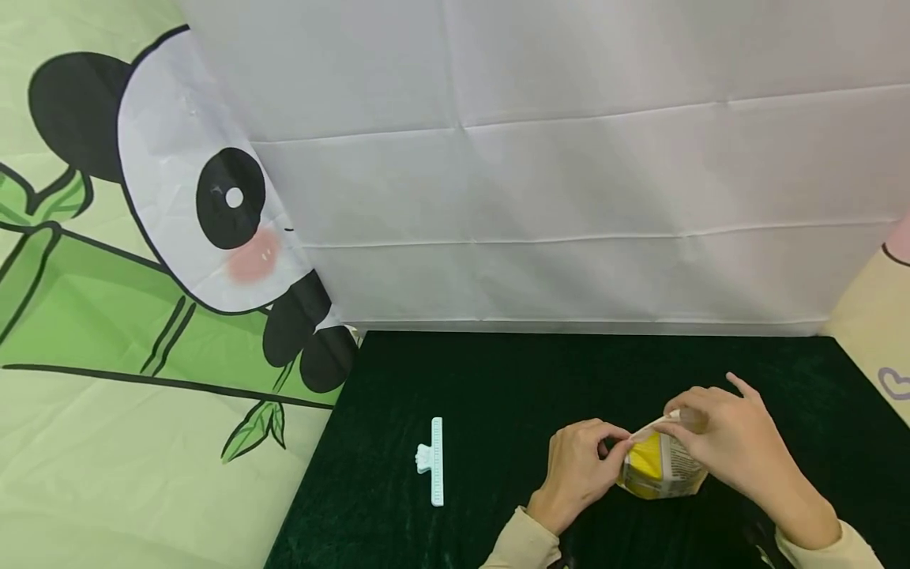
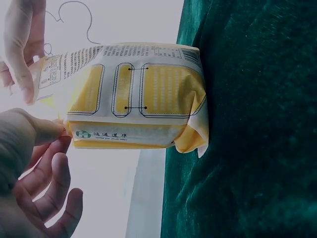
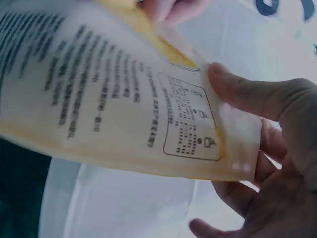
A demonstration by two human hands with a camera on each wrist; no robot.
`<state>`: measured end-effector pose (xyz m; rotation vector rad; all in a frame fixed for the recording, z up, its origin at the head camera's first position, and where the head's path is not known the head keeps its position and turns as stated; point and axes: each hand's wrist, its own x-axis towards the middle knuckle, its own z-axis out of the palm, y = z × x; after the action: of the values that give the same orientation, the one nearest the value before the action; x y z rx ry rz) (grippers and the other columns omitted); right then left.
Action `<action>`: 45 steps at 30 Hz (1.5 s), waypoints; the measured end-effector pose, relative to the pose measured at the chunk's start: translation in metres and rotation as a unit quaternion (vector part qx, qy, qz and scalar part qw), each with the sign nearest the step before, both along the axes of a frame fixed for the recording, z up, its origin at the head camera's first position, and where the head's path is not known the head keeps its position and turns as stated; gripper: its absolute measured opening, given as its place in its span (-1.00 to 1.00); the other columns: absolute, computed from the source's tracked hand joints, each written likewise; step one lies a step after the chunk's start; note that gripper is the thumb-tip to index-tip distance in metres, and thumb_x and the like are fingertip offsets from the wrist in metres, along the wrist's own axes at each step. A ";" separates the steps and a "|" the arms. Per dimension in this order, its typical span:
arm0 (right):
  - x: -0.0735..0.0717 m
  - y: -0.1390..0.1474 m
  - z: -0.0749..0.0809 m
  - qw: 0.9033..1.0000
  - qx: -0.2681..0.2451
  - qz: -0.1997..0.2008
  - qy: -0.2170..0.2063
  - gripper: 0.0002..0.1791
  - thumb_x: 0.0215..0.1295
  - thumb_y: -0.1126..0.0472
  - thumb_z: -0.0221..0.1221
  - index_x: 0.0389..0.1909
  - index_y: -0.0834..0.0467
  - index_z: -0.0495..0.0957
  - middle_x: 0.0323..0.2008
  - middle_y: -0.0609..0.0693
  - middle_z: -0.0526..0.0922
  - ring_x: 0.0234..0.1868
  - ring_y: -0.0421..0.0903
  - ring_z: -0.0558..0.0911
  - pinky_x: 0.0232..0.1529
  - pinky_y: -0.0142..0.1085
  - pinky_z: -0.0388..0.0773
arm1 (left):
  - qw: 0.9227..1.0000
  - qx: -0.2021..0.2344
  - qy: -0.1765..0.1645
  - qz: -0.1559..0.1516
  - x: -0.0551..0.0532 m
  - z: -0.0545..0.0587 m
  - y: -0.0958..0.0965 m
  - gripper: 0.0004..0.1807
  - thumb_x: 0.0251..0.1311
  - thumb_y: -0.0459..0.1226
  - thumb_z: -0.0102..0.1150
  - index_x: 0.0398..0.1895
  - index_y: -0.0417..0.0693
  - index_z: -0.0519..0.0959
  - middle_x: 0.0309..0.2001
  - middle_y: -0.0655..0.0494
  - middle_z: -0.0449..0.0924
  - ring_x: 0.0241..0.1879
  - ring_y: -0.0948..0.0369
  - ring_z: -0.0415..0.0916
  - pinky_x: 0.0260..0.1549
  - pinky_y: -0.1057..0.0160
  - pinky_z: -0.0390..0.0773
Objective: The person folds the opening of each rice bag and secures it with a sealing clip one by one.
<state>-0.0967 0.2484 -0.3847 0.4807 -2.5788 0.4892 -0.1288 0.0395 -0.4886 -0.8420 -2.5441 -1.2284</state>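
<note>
A yellow and white printed food packet (image 1: 648,466) stands on the dark green cloth, its top edge pulled up between both hands. My left hand (image 1: 584,466) pinches one top corner between thumb and forefinger, as the left wrist view of the packet (image 2: 143,94) also shows; the other fingers curl loosely below. With thumb and fingers on either face, my right hand (image 1: 739,438) grips the opposite end of the top edge. In the right wrist view the packet's printed side (image 3: 109,94) faces the camera. What is inside cannot be seen.
A pale blue bag clip (image 1: 437,462) lies on the green cloth (image 1: 498,379), left of the hands. Behind the table hangs a white sheet (image 1: 569,182). A panda-printed curtain (image 1: 85,442) runs along the left side.
</note>
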 end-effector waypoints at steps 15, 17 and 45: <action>0.004 -0.001 -0.013 0.971 -0.176 -0.077 -0.143 -0.80 0.29 0.15 0.50 -0.14 0.01 0.69 -0.11 0.14 0.76 -0.31 -0.37 0.55 -0.44 -0.36 0.57 | 1.000 0.011 -0.015 0.003 -0.002 -0.002 0.002 -0.83 0.51 -0.06 0.27 -0.11 0.19 0.81 -0.38 0.40 0.64 -0.53 0.62 0.25 -0.52 0.62 0.33; 0.005 -0.001 -0.015 0.967 -0.185 -0.081 -0.152 -0.81 0.33 0.14 0.48 -0.14 0.02 0.67 -0.14 0.15 0.75 -0.34 -0.36 0.55 -0.47 -0.34 0.56 | 1.000 0.012 -0.014 0.003 -0.002 -0.002 0.002 -0.83 0.51 -0.06 0.27 -0.11 0.18 0.81 -0.38 0.40 0.64 -0.53 0.62 0.25 -0.52 0.62 0.33; 0.008 -0.016 -0.043 0.980 -0.160 -0.092 -0.071 -0.07 0.00 0.32 0.63 0.38 0.23 0.34 -0.21 0.28 0.67 -0.34 0.01 0.64 -0.47 -0.44 0.52 | 0.999 0.024 0.029 0.028 -0.001 -0.004 0.002 -0.82 0.49 -0.04 0.28 -0.17 0.19 0.82 -0.36 0.38 0.74 -0.51 0.64 0.24 -0.49 0.68 0.27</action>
<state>-0.0884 0.2327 -0.4279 0.0968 -2.5764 0.8798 -0.1299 0.0411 -0.4924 -0.7798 -2.4649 -1.2264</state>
